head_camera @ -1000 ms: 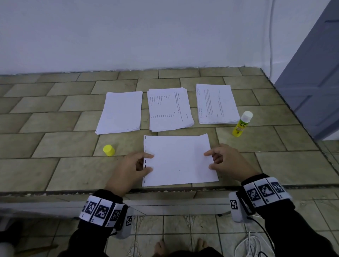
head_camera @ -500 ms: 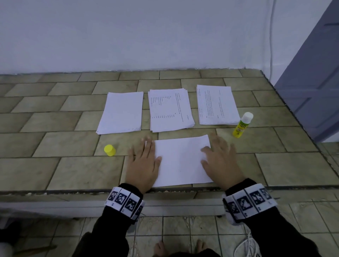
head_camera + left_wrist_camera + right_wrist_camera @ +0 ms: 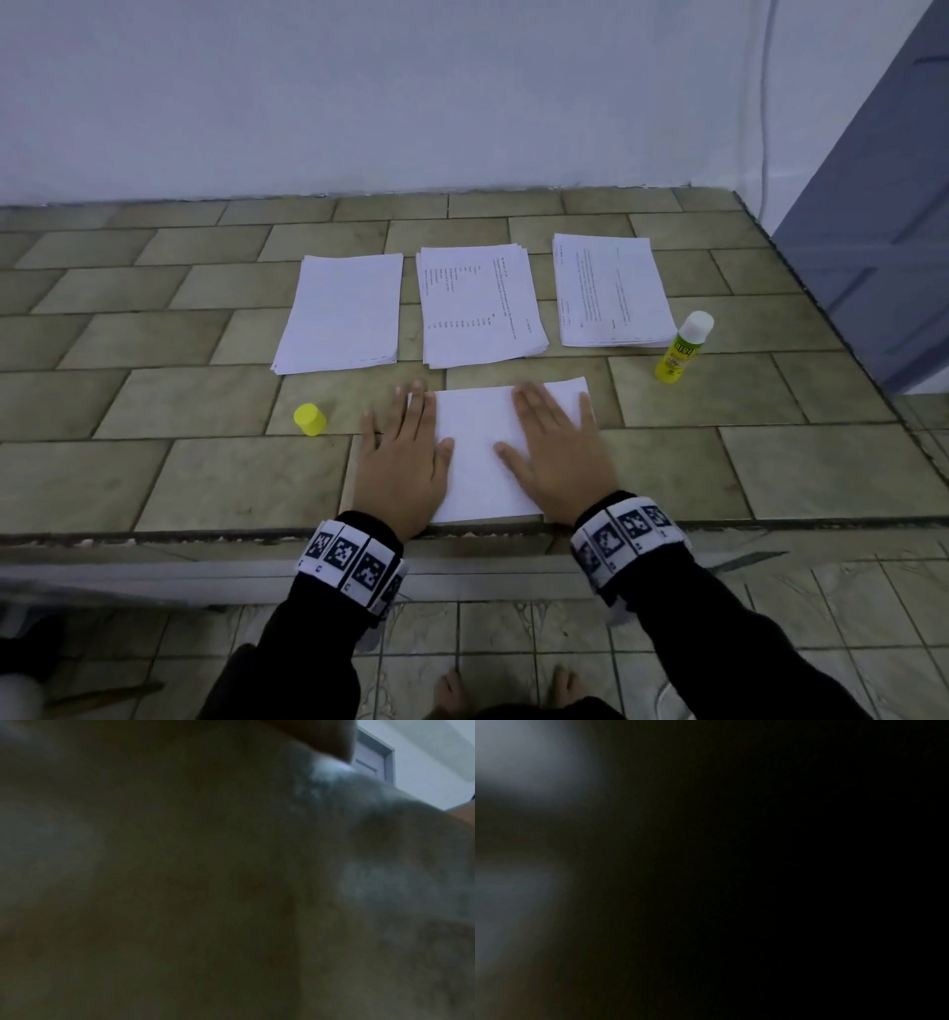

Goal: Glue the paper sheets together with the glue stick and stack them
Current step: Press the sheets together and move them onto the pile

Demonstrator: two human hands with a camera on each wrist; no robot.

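Observation:
A white sheet of paper (image 3: pixel 482 452) lies on the tiled counter near its front edge. My left hand (image 3: pixel 403 452) presses flat on the sheet's left side, fingers straight, partly over the tile. On the sheet's right side my right hand (image 3: pixel 557 452) lies flat, fingers spread. A yellow glue stick (image 3: pixel 683 349) with its white tip showing stands upright to the right. Its yellow cap (image 3: pixel 309 419) sits on the counter left of my left hand. Both wrist views are dark and blurred.
Three stacks of paper lie in a row behind the sheet: a blank one (image 3: pixel 341 311) on the left, a printed one (image 3: pixel 477 306) in the middle, a printed one (image 3: pixel 611 290) on the right. A white wall is behind; a grey-blue door (image 3: pixel 883 205) stands at right.
Both hands went from pinching the sheet's side edges to lying flat on it. The right hand has since slid inward and forward over the paper.

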